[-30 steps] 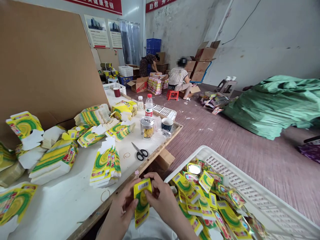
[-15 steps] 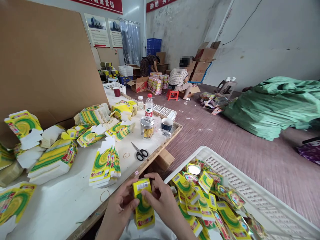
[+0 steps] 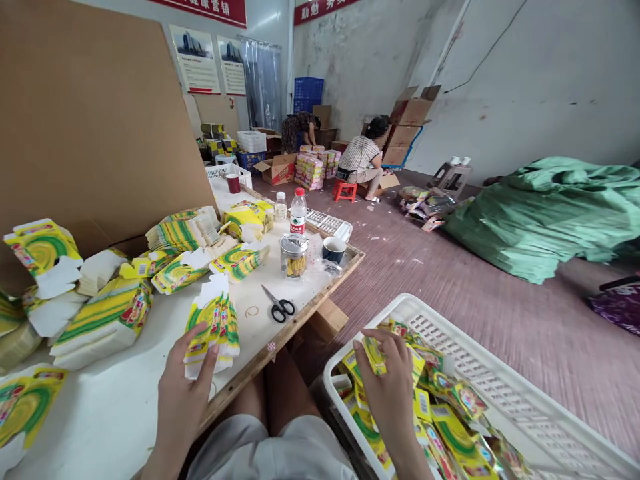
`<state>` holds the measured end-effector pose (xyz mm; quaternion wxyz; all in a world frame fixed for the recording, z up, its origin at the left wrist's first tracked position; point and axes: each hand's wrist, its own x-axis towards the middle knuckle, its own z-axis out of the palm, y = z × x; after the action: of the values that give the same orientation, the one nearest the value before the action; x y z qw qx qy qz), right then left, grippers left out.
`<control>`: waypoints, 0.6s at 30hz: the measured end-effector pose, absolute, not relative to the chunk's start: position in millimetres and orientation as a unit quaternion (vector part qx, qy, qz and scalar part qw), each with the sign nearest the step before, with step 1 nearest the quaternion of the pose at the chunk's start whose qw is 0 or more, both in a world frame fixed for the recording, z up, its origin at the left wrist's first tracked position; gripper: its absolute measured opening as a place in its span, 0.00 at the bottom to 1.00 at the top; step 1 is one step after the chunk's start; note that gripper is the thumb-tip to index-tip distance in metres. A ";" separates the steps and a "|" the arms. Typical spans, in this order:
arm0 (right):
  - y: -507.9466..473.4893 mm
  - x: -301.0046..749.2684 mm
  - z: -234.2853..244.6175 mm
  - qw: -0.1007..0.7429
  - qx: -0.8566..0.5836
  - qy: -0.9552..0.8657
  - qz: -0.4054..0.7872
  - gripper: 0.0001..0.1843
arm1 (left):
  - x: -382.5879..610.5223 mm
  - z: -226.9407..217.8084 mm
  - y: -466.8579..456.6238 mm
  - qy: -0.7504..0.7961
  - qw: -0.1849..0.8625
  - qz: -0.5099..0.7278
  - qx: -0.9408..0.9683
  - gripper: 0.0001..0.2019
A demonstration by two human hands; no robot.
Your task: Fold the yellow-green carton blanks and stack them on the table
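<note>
My left hand is at the table, its thumb and fingers closed about the lower part of the front flat carton in a fanned stack of yellow-green cartons. Over the near end of a white plastic basket, my right hand holds a small folded yellow box between thumb and fingers. Below that hand lie many similar filled yellow boxes. Part of the held box is hidden by my fingers.
Black scissors, a lidded can, a water bottle and a dark mug stand or lie along the wooden-edged table. More carton stacks lie left. Two people work at the back. Green sacking lies right.
My hands have parted from the yellow box held between them. The right hand has carried it right to the basket; the left has moved left onto the carton stack.
</note>
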<state>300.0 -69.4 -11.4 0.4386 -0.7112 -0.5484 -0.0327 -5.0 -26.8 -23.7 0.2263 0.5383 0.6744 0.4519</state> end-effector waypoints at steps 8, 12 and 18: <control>-70.1 253.3 -16.6 0.474 -0.644 -0.583 0.144 0.05 | -16.9 -47.0 -14.9 0.747 0.221 0.345 0.523 0.48; -65.9 246.5 -13.9 0.480 -0.628 -0.590 0.168 0.05 | -28.9 -41.9 -13.1 0.775 0.250 0.317 0.487 0.51; -68.6 233.7 -14.3 0.478 -0.628 -0.577 0.209 0.08 | -35.4 -27.9 -30.0 0.762 0.156 0.402 0.483 0.35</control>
<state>233.7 -68.6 -14.3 0.4779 -0.6280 -0.5775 0.2090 -35.4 -30.0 -27.9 0.1561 0.4834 0.7620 0.4015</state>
